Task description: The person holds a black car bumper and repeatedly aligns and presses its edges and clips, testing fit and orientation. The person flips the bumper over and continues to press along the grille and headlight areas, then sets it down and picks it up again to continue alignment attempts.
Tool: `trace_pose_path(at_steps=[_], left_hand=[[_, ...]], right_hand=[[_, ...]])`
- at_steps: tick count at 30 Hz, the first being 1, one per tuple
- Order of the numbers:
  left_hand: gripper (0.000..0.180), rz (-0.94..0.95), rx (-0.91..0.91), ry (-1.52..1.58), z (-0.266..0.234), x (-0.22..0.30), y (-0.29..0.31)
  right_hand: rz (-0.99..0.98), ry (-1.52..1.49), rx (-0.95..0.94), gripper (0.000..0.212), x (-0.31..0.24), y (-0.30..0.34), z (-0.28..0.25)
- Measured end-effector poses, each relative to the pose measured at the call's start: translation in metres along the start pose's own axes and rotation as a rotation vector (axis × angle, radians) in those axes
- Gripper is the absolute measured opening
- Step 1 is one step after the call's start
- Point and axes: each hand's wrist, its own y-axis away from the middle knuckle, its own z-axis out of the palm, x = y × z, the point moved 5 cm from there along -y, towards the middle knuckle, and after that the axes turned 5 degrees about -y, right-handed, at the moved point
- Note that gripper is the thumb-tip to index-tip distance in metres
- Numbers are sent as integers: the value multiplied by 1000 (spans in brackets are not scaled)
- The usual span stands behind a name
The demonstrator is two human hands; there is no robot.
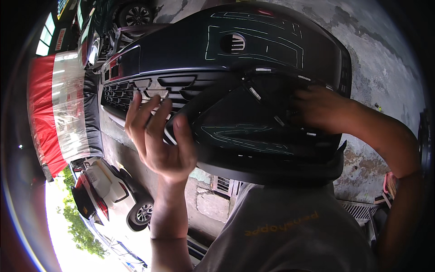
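A glossy dark car bumper [267, 34] with a black grille [199, 84] fills the middle of the view, in front of my body. A round hole shows in its upper face. My left hand [161, 140] is raised beside the bumper's near left edge, fingers spread and holding nothing. At the right, my right hand [317, 106] is against a dark recessed part of the bumper. Its fingertips are lost in the shadow there, so I cannot make out whether they grip anything.
A white car [106, 190] stands at the lower left, outside. Red, clear and dark sheeting [43, 113] hangs at the left. A wheel [136, 16] is at the top left. A worn grey wall [385, 68] rises at the right, with a floor grate [355, 211] below.
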Motion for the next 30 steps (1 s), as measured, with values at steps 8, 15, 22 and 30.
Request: trace_pose_path(at_steps=[8,15,22,30], left_hand=[[69,-1566,-276,1085,-31,111,193],[91,-1834,-12,1248,31,155,176],[93,-1584,219,1223,35,143,173],[101,-1510,147,976,36,136,196]], right_hand=[[66,-232,-3,26,6,-6,12],[5,-82,144,28,-3,0,27],[-17,-23,-503,51,-31,-44,-25],[-73,-23,-515,55,-32,-49,-17]])
